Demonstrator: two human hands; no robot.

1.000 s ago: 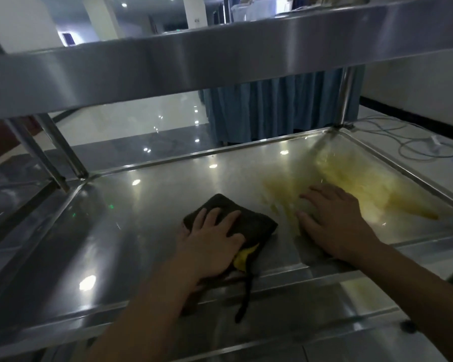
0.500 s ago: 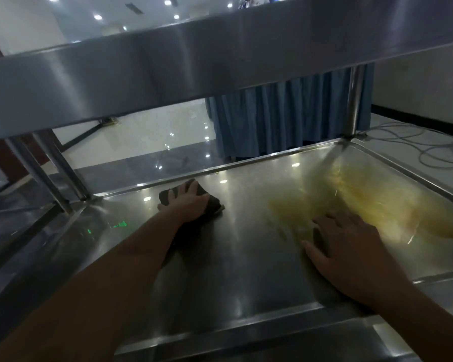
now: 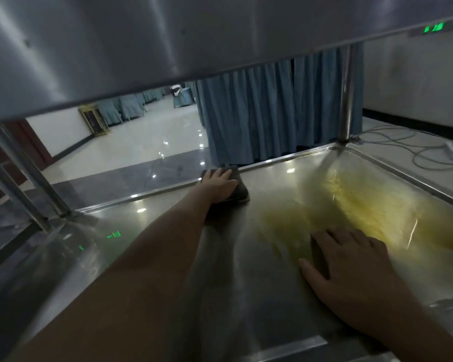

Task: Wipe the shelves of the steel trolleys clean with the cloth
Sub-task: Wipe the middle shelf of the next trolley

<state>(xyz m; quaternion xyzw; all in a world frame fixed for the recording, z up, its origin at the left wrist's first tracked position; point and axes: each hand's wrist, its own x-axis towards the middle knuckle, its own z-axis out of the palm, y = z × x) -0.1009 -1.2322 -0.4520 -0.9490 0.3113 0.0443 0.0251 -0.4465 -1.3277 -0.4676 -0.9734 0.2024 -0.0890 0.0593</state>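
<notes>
The shelf [image 3: 147,257] is a shallow steel tray with a raised rim; another shelf's underside [image 3: 168,43] spans the top of the view. Left to right, the tray holds green light reflections at 9 o'clock, the cloth [image 3: 239,190] at 12 o'clock against the far rim, and a yellowish smear [image 3: 356,212] from centre to 3 o'clock.

The left arm reaches from 7 o'clock, fully stretched toward the far rim. The left hand [image 3: 219,185] lies palm down on the dark cloth, fingers straight and close together, pressing it flat; this grip is a flat press, not a pinch.

The right hand [image 3: 351,267] rests palm down on the bare steel at 4 o'clock, fingers spread, holding nothing, its fingertips at the smear's near edge.

Beyond the far rim hangs a blue curtain [image 3: 272,113]; cables [image 3: 416,152] lie on the floor at 2 o'clock.
</notes>
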